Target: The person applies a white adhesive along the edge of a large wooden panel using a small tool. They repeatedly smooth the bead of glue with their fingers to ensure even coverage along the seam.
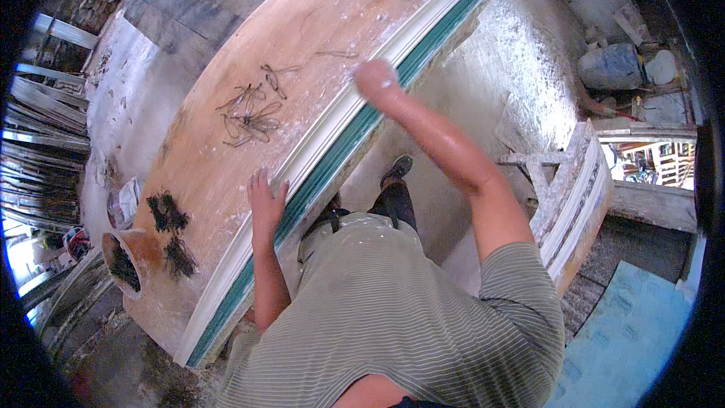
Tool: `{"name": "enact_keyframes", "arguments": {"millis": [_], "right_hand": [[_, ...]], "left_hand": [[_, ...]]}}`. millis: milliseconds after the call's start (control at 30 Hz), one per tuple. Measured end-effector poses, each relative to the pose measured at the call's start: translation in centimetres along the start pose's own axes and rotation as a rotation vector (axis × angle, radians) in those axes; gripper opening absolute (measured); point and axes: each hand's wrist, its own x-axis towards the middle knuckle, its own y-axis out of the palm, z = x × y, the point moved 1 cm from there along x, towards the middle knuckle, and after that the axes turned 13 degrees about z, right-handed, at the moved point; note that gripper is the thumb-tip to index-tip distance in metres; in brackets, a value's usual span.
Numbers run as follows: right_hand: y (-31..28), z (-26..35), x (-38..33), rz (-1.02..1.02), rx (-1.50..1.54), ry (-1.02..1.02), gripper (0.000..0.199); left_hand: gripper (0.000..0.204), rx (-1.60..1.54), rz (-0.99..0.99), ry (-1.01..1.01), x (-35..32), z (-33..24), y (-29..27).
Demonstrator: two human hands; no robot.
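Note:
A long white molding strip with stepped grooves lies along the near edge of the orange-brown table, beside a long green strip. My left hand rests on the molding's lower part, fingers stretched out and apart. Farther up the strip, my right hand is curled closed at the molding's surface. A small pale patch shows at its wrist side; what the fingers hold, if anything, is hidden.
Loops of thin dark wire lie on the tabletop. Dark tied bundles sit near an open-mouthed brown vessel at the lower left. White molding lengths lean on a stand at right. A blue sheet lies lower right.

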Motion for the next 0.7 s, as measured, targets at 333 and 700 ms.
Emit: {"name": "enact_keyframes", "arguments": {"millis": [333,700], "right_hand": [[1.6,-4.7,-0.2,0.038,0.087,-0.237,0.017],[0.5,-19.8,4.8,-0.264,0.033,-0.306,0.015]], "left_hand": [[0.092,0.044,0.092,-0.497,0.6,-12.0,7.1],[0.087,0.135,-0.029,-0.752,3.6,-14.2,8.3]]}}
